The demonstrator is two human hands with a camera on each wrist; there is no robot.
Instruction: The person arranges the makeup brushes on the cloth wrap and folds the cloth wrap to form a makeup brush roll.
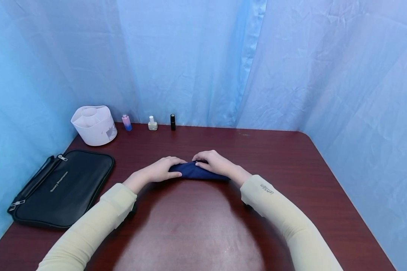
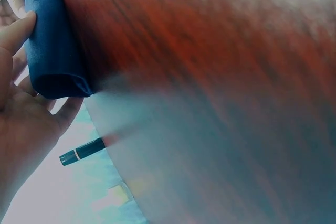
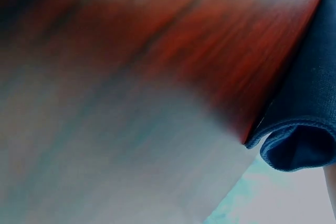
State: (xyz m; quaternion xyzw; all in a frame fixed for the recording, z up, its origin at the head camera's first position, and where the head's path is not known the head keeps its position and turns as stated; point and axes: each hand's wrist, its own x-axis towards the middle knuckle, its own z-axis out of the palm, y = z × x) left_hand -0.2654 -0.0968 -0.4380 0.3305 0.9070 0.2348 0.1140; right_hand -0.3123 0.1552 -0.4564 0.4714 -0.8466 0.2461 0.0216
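Observation:
A navy blue cloth (image 1: 198, 172), rolled into a loose tube, lies across the middle of the table. My left hand (image 1: 161, 169) grips its left end, thumb on the near side and fingers over the far side. Farther right, my right hand (image 1: 215, 162) holds the roll from above between thumb and curled fingers. In the left wrist view the cloth (image 2: 55, 40) sits between the thumb and fingers of the left hand (image 2: 26, 108). An open, stitched end of the rolled cloth (image 3: 310, 98) shows in the right wrist view, where the right hand is mostly hidden.
On the left of the dark red table (image 1: 325, 210) lies a black zippered case (image 1: 78, 184). Behind it stands a white compartment organizer (image 1: 96, 130). Along the back edge are a pink-blue bottle (image 1: 127, 123), a nail polish bottle (image 1: 152, 125) and a black tube (image 1: 173, 122). Blue curtains (image 1: 190, 64) surround the table.

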